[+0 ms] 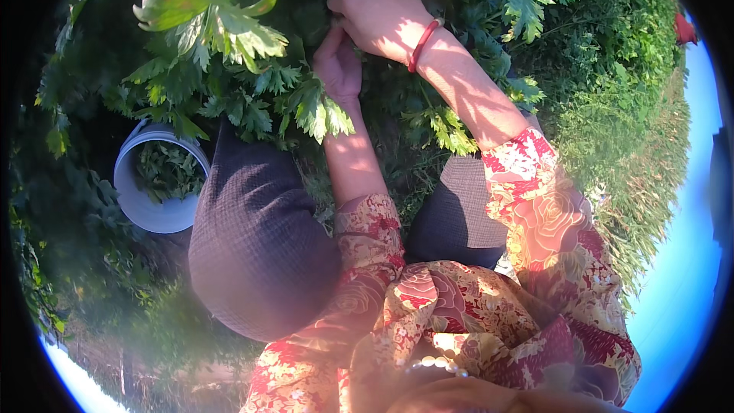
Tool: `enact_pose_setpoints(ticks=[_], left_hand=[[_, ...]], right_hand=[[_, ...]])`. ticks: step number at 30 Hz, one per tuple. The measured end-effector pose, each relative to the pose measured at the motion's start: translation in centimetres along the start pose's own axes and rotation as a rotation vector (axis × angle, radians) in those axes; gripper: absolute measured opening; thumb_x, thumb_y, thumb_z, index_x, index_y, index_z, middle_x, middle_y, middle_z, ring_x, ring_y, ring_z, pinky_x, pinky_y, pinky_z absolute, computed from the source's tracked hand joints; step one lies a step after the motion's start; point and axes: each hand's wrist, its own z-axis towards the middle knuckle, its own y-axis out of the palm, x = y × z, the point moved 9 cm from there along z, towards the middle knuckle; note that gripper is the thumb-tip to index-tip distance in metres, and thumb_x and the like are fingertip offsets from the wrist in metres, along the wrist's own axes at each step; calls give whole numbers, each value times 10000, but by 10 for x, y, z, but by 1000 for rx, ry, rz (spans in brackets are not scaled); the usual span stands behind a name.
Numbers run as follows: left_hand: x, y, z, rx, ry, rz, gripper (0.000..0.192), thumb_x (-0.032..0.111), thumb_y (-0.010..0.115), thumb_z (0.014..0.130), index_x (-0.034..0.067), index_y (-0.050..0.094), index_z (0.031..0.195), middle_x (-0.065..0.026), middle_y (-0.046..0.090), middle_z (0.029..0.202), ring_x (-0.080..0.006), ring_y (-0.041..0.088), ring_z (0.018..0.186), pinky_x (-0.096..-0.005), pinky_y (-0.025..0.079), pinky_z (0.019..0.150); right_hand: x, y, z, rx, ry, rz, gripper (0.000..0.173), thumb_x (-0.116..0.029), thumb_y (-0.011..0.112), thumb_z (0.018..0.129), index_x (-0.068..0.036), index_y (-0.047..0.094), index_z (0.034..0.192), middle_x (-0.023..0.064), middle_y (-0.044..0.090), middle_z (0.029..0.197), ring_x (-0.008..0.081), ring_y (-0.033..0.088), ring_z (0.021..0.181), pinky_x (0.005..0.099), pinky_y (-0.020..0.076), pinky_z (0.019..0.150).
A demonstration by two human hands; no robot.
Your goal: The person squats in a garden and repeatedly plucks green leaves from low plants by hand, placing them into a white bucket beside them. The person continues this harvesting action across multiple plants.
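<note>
My right hand [384, 18], with a red bracelet [423, 46] at its wrist, reaches into a leafy green plant [252, 92] with lobed, toothed leaves. Just below it my left hand [339, 69] is turned partly palm up, thumb raised towards the right fingers. The fingertips of both hands meet or nearly meet in deep shade among the stems. Whatever lies between them is too dark to make out. Low at the left, beside my knee, a white plastic bucket [161, 218] is tilted with its mouth towards me. Loose green leaves [169, 172] lie inside it.
My bent knees in dark trousers [258, 241] flank my forearms. A large sunlit leaf cluster [212, 17] hangs close to the camera at upper left. Dense greenery [625, 69] and dry grass [648, 206] stretch along the right. Something red [685, 30] shows at the far right edge.
</note>
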Motion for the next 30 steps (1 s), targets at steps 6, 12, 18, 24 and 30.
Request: enact_pose_setpoints(ticks=[6, 12, 18, 24, 30], left_hand=[[2, 19, -12, -337, -192, -153, 303, 140, 544, 904, 1, 512, 1171, -99, 579, 1152, -219, 543, 1087, -367, 420, 966], [-1, 9, -9, -9, -99, 59, 311, 203, 575, 842, 40, 554, 1106, -70, 587, 1095, -188, 543, 1044, -337, 443, 909], [6, 26, -9, -121, -108, -72, 256, 179, 580, 866, 32, 570, 1076, -70, 605, 1046, -186, 568, 1004, -327, 462, 899], [8, 15, -6, 131, -78, -221, 183, 144, 610, 868, 29, 611, 1011, -77, 624, 941, -174, 580, 937, -331, 489, 856], [8, 23, -5, 31, -109, -166, 158, 145, 622, 851, 66, 617, 987, -46, 633, 963, -246, 576, 1003, -477, 420, 955]], right_hand=[[-19, -3, -7, 70, 27, -149, 155, -139, 623, 697, -97, 660, 842, 79, 599, 850, 268, 623, 799, 375, 517, 640], [-23, 3, -7, 215, -8, -195, 91, -154, 608, 667, -104, 636, 737, 43, 571, 774, 229, 604, 730, 351, 495, 590], [-25, -20, -17, 504, -87, -65, 87, -166, 631, 627, -112, 567, 654, 24, 525, 717, 218, 573, 658, 342, 469, 546], [-5, -90, -43, 730, -45, 162, 132, -137, 628, 723, -42, 613, 813, 98, 591, 736, 234, 601, 650, 346, 477, 549], [60, -37, -68, 79, 414, 855, 157, -96, 541, 818, 1, 651, 874, 41, 641, 784, 135, 615, 754, 242, 481, 666]])
